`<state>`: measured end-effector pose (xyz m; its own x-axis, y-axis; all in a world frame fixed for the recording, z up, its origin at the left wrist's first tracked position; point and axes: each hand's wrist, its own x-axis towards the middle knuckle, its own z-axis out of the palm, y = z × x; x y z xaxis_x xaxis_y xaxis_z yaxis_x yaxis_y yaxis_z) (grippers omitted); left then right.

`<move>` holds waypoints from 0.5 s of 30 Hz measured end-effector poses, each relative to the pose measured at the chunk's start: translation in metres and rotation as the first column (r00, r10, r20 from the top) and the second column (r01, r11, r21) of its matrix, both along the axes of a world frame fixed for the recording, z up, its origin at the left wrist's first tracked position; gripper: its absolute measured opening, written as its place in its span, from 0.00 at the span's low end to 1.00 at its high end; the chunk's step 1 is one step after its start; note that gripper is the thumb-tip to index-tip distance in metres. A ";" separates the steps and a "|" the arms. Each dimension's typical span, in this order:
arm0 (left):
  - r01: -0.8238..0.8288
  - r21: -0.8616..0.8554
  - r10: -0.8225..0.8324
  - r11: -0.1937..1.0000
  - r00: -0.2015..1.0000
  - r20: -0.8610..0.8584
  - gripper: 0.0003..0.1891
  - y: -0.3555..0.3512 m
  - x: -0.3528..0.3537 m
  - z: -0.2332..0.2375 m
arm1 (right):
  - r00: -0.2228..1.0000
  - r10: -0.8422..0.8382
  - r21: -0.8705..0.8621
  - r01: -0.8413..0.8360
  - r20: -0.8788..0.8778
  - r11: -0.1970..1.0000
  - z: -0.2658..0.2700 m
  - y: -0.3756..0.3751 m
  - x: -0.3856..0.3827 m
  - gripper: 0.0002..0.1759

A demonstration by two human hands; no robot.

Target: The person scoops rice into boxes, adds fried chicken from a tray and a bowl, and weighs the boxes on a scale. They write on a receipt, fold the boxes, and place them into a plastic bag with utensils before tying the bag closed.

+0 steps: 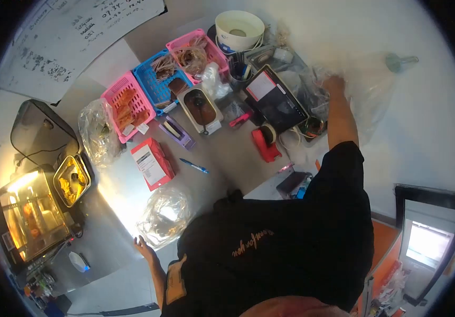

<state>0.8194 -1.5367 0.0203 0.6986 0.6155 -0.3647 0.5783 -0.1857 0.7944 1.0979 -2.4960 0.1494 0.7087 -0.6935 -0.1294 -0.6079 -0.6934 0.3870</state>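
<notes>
My left hand is at the lower left by the metal counter's edge, fingers apart and nothing in them. Just beside it lies a crumpled clear plastic bag. At the upper right my right arm is stretched out, and my right hand is closed on a thin clear plastic bag near the wall. Plastic partly covers its fingers. A black tablet-like device stands left of that hand. A red box with a white label and a blue pen lie on the counter.
Pink and blue baskets hold packaged items. Near them are a metal container with dark contents and a white bucket. A red tape dispenser sits below the device. A lit food warmer stands far left.
</notes>
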 end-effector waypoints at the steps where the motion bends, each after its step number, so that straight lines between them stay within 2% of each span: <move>1: -0.015 -0.018 0.015 1.000 1.000 0.003 0.34 -0.001 -0.004 0.000 | 0.998 -0.011 -0.005 0.012 0.065 1.000 -0.002 0.008 -0.002 0.29; 3: -0.013 -0.009 0.013 1.000 1.000 -0.011 0.33 0.000 -0.009 -0.002 | 0.981 -0.037 -0.011 0.040 0.190 0.999 -0.004 0.018 -0.005 0.30; 6: -0.006 -0.001 0.006 1.000 1.000 -0.021 0.32 0.004 -0.013 -0.002 | 0.990 -0.043 0.126 0.026 0.132 0.992 -0.016 -0.008 0.008 0.29; 7: -0.004 0.002 0.004 1.000 1.000 -0.021 0.31 0.006 -0.014 -0.003 | 0.992 0.036 0.110 -0.049 0.118 0.993 -0.006 -0.011 0.006 0.27; 9: -0.049 0.025 0.046 0.998 0.994 0.101 0.29 0.016 -0.011 -0.006 | 0.977 0.191 0.079 -0.198 0.091 0.977 0.027 -0.017 0.002 0.24; 10: -0.069 0.035 0.063 0.997 0.985 0.162 0.28 0.019 -0.009 -0.008 | 0.964 0.099 0.183 -0.146 0.245 0.972 0.055 -0.007 -0.006 0.23; 12: -0.126 0.252 0.061 0.960 0.966 0.251 0.24 0.009 0.009 0.026 | 0.863 -0.033 0.307 -0.143 0.503 0.941 0.087 -0.008 -0.024 0.23; 14: -0.155 0.460 -0.007 0.874 0.944 0.330 0.23 0.002 0.035 0.059 | 0.665 -0.174 0.425 -0.235 0.726 0.874 0.105 -0.007 -0.049 0.23; 15: -0.147 0.487 -0.100 0.861 0.890 0.445 0.21 -0.011 0.056 0.081 | 0.558 -0.236 0.463 -0.309 0.796 0.831 0.112 -0.009 -0.059 0.23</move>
